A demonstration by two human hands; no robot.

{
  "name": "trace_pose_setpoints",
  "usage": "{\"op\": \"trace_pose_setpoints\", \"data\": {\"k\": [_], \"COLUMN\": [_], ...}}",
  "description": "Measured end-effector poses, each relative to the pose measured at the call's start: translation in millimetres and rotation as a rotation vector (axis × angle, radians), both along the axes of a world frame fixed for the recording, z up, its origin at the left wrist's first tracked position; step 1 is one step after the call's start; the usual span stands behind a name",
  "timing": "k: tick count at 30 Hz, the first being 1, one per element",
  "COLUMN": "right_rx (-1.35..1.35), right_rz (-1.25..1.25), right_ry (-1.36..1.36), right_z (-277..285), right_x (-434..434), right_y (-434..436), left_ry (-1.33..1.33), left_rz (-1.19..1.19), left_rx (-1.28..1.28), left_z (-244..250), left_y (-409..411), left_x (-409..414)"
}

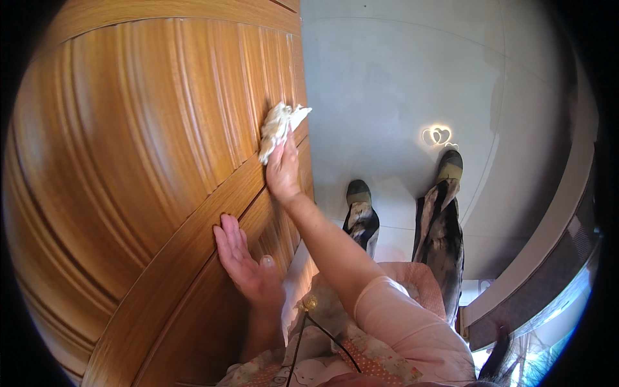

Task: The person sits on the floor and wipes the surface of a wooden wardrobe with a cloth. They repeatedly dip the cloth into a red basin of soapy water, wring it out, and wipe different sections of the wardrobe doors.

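Note:
My right hand (284, 171) is closed on a crumpled cream cloth (279, 126). The cloth lies against the grooved panel of a brown wooden door (159, 121), close to the door's edge. My left hand (244, 261) holds nothing. Its palm faces the door and its thumb stands apart from the other fingers. The fingertips are at the smooth crosswise rail (193, 237) of the door; whether they touch it is hard to tell.
Pale grey floor tiles (387, 87) spread to the right of the door. My two shoes (359, 191) stand on them, near a patch of heart-shaped light (436, 136). A curved-looking pale frame (556, 208) with a dark band runs along the right side.

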State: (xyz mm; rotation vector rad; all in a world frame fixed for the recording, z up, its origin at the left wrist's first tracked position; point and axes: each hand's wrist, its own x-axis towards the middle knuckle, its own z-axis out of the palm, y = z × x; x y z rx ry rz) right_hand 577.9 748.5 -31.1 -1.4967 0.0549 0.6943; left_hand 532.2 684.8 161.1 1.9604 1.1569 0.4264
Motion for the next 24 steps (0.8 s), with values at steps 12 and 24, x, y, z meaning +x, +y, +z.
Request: {"op": "trace_pose_setpoints", "data": {"k": [12,24], "right_rx": [-0.082,-0.178], "right_rz": [0.015,0.096], "right_ry": [-0.034,0.268], "right_z": [-27,-151], "right_x": [-62,-2], "right_y": [-48,-17], "left_ry": [0.081,0.176], "left_rz": [-0.024,-0.043], "left_rx": [0.108,0.178], "left_z": [-21,-25], "left_y": [1,-1], "left_x": [-5,1]}}
